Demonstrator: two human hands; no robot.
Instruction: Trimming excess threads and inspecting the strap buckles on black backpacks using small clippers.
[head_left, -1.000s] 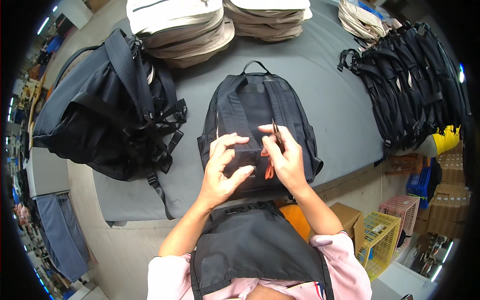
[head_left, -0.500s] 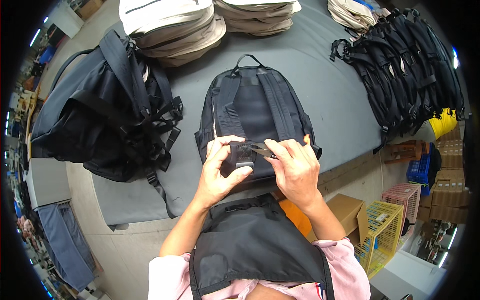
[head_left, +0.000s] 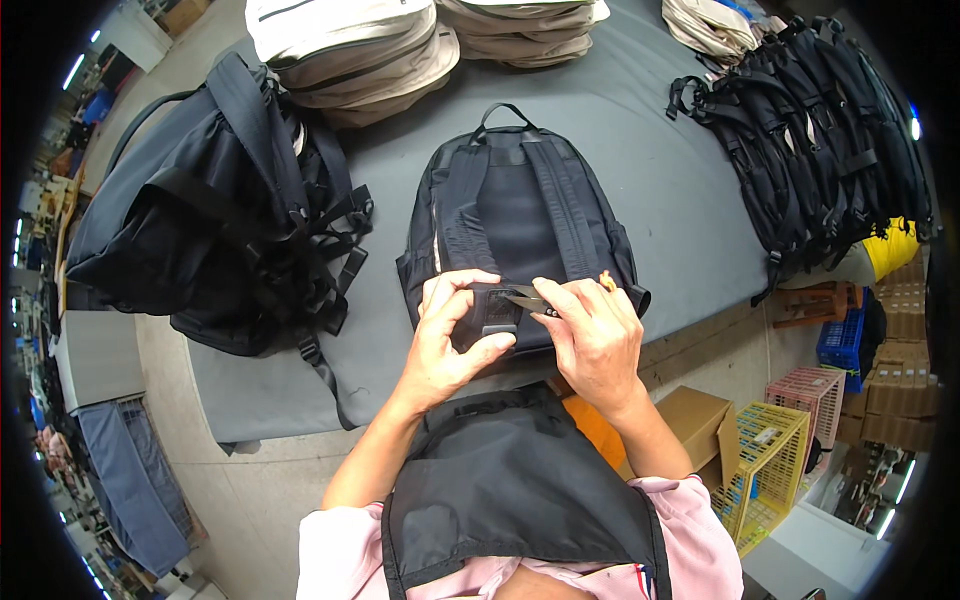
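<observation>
**Black backpack under the snips**

Grey felt covers the broad table (head_left: 660, 190) that fills the middle of the frame, and on it your black nylon backpack (head_left: 515, 215) lies straps-up at the centre. A heap of dark bags (head_left: 215, 215) sits at the left, cream fabric bags (head_left: 350, 45) are stacked along the top edge, and a row of black strapped bags (head_left: 810, 140) runs down the upper right.

Since a second ago, both hands have slid down from the middle of the pack to its lower edge, nearest you. Your left hand (head_left: 450, 345) now pinches a small black strap buckle (head_left: 495, 310) between thumb and fingers. Your right hand (head_left: 595, 340) is closed around slim metal thread snips (head_left: 528, 297), blades pointing left and touching the buckle piece, so the work looks to have moved to that bottom strap.
</observation>
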